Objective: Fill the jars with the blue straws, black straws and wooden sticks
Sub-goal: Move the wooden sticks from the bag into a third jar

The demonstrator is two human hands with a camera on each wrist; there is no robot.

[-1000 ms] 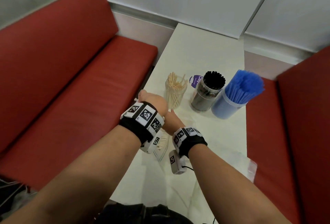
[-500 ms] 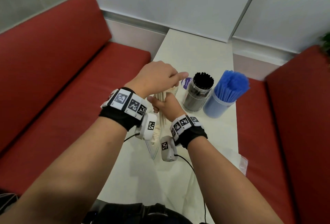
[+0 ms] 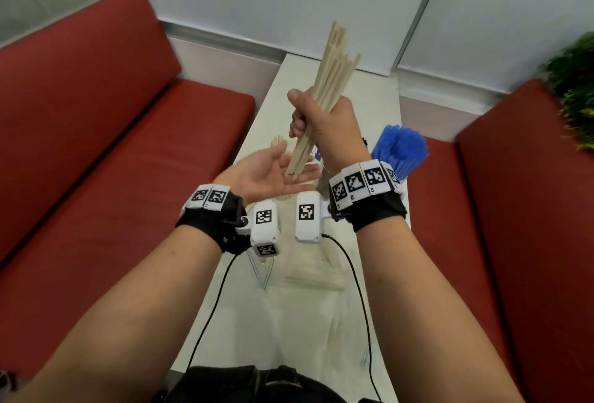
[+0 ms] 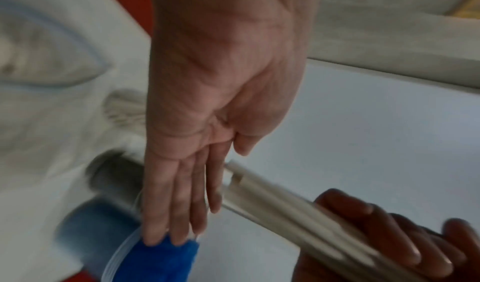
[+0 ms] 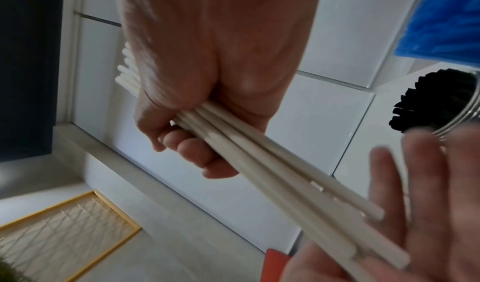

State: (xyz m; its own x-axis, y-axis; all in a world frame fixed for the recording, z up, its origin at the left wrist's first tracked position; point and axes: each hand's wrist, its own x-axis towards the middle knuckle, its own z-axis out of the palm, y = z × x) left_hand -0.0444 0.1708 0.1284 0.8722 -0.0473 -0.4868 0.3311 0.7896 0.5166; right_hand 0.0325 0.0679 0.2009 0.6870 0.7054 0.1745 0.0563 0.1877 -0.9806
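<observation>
**Sticks gripped over an open palm**

The right hand (image 3: pixel 324 119) is clenched round a bundle of wooden sticks (image 3: pixel 334 62), held above the table (image 3: pixel 379 97) and tilted, upper ends fanning toward the wall. The left hand (image 3: pixel 266 174) lies flat and relaxed, palm up, under the sticks' lower ends; the ends meet its fingers (image 5: pixel 426 184). More sticks stand in a jar (image 3: pixel 279 142) beyond the left hand, mostly hidden. The blue straws (image 3: pixel 401 148) stand in their jar just right of the right wrist. The black straws (image 5: pixel 439 100) fill a jar beside them. A clear plastic bag (image 3: pixel 308 277) lies on the table below the wrists. Red benches (image 3: pixel 106 145) flank the table.
</observation>
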